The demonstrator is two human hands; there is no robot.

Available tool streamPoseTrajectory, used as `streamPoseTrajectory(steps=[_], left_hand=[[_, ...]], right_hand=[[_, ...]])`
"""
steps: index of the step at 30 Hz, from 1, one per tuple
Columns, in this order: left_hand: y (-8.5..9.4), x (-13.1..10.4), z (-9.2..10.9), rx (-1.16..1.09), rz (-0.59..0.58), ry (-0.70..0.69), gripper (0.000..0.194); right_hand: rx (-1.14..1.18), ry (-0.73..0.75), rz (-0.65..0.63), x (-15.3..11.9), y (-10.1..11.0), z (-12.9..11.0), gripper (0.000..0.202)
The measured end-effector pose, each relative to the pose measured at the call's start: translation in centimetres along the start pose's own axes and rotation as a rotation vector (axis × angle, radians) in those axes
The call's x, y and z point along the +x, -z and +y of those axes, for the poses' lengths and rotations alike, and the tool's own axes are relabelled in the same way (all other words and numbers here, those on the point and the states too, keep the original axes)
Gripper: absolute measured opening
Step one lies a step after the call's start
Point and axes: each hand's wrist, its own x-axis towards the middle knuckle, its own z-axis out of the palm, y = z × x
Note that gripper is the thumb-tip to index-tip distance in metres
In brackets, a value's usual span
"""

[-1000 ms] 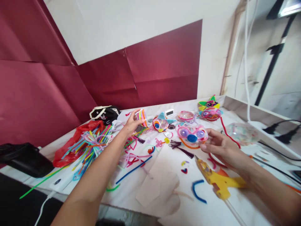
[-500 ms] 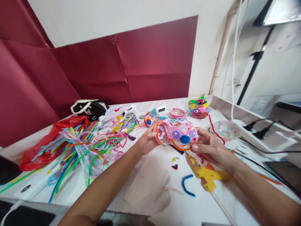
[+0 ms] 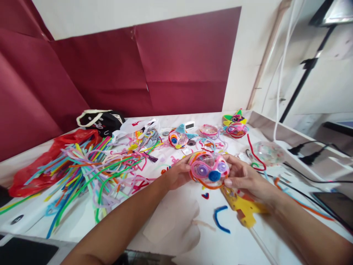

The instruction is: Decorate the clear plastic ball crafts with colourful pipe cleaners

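Both hands hold a clear plastic ball craft [image 3: 209, 173] over the table. Its front half wears pink pipe-cleaner outlines, two purple coiled eyes and a blue coiled nose, with orange along the lower edge. My left hand [image 3: 179, 173] grips the second, orange-rimmed half from the left, behind and largely covered by the front half. From the right, my right hand [image 3: 245, 177] pinches the front half, thumb at its lower edge. I cannot tell whether the halves are joined. Below lie a yellow glue gun [image 3: 245, 211], a curved blue pipe cleaner [image 3: 217, 221] and a small heart piece [image 3: 205, 196].
A heap of pipe cleaners [image 3: 85, 169] and a red plastic bag [image 3: 27, 176] fill the left. Behind stand a fish-like decorated ball [image 3: 176, 139], a small digital clock [image 3: 189, 126] and a pink-rimmed half [image 3: 209, 130]. Black cables [image 3: 311, 176] and a phone [image 3: 333, 206] are at right.
The orange-rimmed half, beside the front half before, has moved behind it as my hands came closer together. The held craft sits slightly lower in view.
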Motion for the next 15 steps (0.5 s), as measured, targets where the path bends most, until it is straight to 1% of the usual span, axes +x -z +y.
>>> streamPoseTrajectory(steps=[3,8,11,15], left_hand=[[0.02,-0.11,-0.19,-0.031,-0.011,-0.01,0.059],[0.17,-0.43,-0.76,-0.088,0.074,-0.007,0.05],[0.19,-0.59,-0.91,-0.095,0.097,-0.001,0.045],[-0.15,-0.57,-0.85,-0.123,0.091,-0.018,0.042]], right_hand=[[0.001,-0.014,0.035,0.01,-0.13,0.14,0.051],[0.02,-0.023,0.018,-0.06,-0.24,0.23,0.049],[0.018,-0.005,0.021,-0.02,-0.29,0.23,0.047],[-0.007,0.028,0.089,0.14,-0.41,0.22,0.046]])
